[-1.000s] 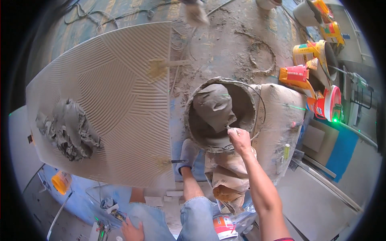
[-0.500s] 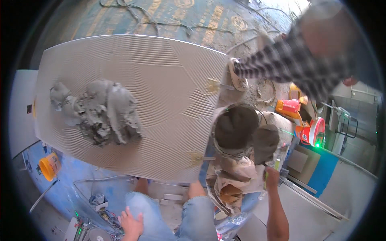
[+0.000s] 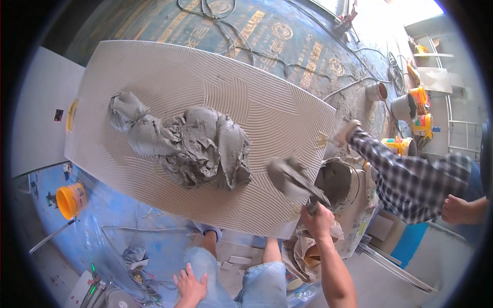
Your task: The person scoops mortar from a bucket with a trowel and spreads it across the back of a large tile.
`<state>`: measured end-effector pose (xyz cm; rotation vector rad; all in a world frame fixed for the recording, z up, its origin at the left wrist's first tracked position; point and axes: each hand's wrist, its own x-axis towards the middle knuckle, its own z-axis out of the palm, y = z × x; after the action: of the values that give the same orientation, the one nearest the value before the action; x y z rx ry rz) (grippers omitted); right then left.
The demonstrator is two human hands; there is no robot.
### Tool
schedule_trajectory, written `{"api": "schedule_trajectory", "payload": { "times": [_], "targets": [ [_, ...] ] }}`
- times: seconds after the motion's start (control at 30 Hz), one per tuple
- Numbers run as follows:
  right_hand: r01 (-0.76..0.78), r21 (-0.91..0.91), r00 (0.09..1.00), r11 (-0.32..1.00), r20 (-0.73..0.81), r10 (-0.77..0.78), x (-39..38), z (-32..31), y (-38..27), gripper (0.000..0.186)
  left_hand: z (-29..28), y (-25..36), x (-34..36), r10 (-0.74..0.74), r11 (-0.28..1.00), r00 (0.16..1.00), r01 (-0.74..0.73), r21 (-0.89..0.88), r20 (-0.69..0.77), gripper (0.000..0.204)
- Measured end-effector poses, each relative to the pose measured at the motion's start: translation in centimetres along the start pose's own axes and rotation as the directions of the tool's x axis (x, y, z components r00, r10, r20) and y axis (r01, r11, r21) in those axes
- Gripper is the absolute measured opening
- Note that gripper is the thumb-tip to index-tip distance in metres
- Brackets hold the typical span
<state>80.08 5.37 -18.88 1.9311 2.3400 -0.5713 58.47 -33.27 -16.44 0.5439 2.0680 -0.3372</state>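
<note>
Head view: right hand (image 3: 318,222) wrapped tight round mortar-laden trowel (image 3: 302,187), over tile's (image 3: 277,123) right edge; left hand (image 3: 191,285) on thigh (image 3: 209,264), fingers spread, holding nothing.

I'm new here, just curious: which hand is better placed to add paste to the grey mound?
Probably the right hand: it grips a dark-handled trowel loaded with grey paste, over the ridged pale panel bearing the mound. The left hand looks empty, near light-blue denim shorts.

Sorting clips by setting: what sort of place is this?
Probably a tiling or renovation site: a large panel bearing mortar-like paste, a bucket beside it, and cables strewn over the floor covering.
</note>
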Motion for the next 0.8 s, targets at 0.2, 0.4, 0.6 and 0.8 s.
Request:
{"api": "schedule_trajectory", "payload": {
  "times": [0.2, 0.4, 0.6, 0.8],
  "targets": [
    [-0.086, 0.414, 0.994, 0.906, -0.031, 0.108, -2.3, -2.0, -0.5, 0.025, 1.0, 0.2, -0.5, 0.013, 1.000, 1.000, -0.013, -0.013, 0.004, 0.082],
    [-0.226, -0.084, 0.972, 0.971, -0.093, 0.218, 0.1, -5.6, 13.2, 0.039, 1.7, 3.2, -2.1, -0.055, 0.998, 0.998, 0.056, -0.017, 0.044, 0.081],
    [-0.146, -0.684, 0.941, 0.715, 0.127, 0.314, 9.9, -1.2, 27.5, 0.037, 6.7, 5.0, -3.4, -0.025, 0.999, 1.000, 0.026, 0.047, -0.013, 0.074],
    [-0.015, -0.547, 0.824, 0.837, 0.468, 0.321, 13.5, 6.9, 30.3, 0.046, 7.9, 11.1, -4.4, -0.185, 0.979, 0.978, 0.176, 0.103, 0.091, 0.070]
  ]
}}
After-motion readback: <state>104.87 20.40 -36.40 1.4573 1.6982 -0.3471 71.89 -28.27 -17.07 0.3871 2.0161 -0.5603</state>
